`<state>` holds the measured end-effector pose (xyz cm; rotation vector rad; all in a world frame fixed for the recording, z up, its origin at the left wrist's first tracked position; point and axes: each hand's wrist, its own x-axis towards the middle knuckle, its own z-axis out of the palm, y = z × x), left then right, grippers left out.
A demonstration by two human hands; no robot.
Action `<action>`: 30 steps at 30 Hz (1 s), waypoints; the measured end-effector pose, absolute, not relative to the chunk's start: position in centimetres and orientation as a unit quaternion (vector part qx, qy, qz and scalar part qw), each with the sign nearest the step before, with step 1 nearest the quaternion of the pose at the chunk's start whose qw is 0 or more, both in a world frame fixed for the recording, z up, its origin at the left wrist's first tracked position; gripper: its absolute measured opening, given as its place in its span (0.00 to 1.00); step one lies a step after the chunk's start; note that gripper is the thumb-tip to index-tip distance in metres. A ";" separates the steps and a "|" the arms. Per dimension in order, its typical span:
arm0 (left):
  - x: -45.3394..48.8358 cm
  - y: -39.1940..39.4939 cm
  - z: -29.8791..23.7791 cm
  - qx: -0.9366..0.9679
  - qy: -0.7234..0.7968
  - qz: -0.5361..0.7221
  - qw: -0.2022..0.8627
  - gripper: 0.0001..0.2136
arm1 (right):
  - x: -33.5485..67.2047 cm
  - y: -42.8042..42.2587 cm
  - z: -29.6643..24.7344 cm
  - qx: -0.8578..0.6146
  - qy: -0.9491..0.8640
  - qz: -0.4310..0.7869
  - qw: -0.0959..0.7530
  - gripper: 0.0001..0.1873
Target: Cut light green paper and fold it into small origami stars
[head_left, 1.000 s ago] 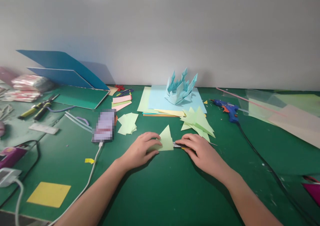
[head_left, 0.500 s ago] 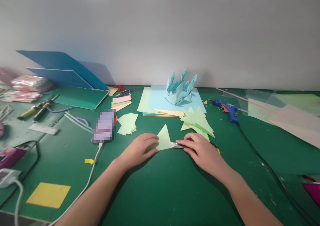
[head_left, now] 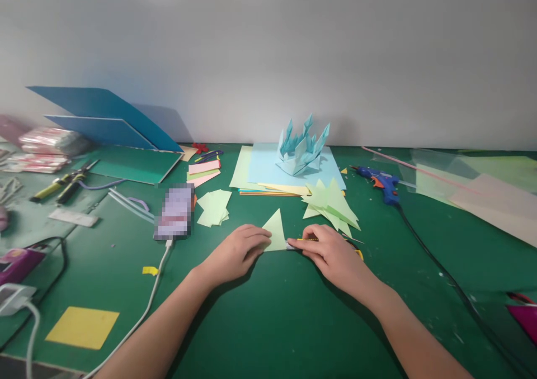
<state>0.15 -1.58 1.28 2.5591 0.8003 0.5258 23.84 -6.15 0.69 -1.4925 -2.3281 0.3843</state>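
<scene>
Pinched at its left edge by my left hand (head_left: 243,253), a pale green folded paper triangle (head_left: 276,232) stands point-up on the green table. My right hand (head_left: 333,250) is closed over a craft knife (head_left: 302,240) with a yellow and black body, mostly hidden by the fingers. The knife's metal end meets the paper's lower right corner, and my index finger stretches along it. Just behind my right hand lies a pile of pointed green paper pieces (head_left: 331,203). Small green paper rectangles (head_left: 215,207) lie beyond my left hand.
A blue folded-paper crown (head_left: 300,155) stands on stacked coloured sheets (head_left: 243,169) at the back. Right of it rests a blue glue gun (head_left: 384,184) with a trailing cord. A phone (head_left: 174,211) on a white cable and a yellow card (head_left: 83,327) lie left.
My right index finger has slid toward the knife's metal end, and more of the yellow body shows. My left hand has shifted slightly right along the paper.
</scene>
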 end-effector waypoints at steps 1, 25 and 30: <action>0.1 -1.6 1.3 0.916 0.290 0.188 0.206 0.11 | 23.9 -6.2 0.7 -0.526 -0.821 0.138 0.174 0.20; 0.0 -1.3 0.6 0.889 0.336 0.185 0.250 0.18 | 25.4 -6.6 1.9 -0.503 -0.829 0.190 0.153 0.19; -0.6 -1.1 0.5 0.893 0.319 0.179 0.260 0.23 | 25.2 -6.6 1.7 -0.498 -0.831 0.190 0.158 0.18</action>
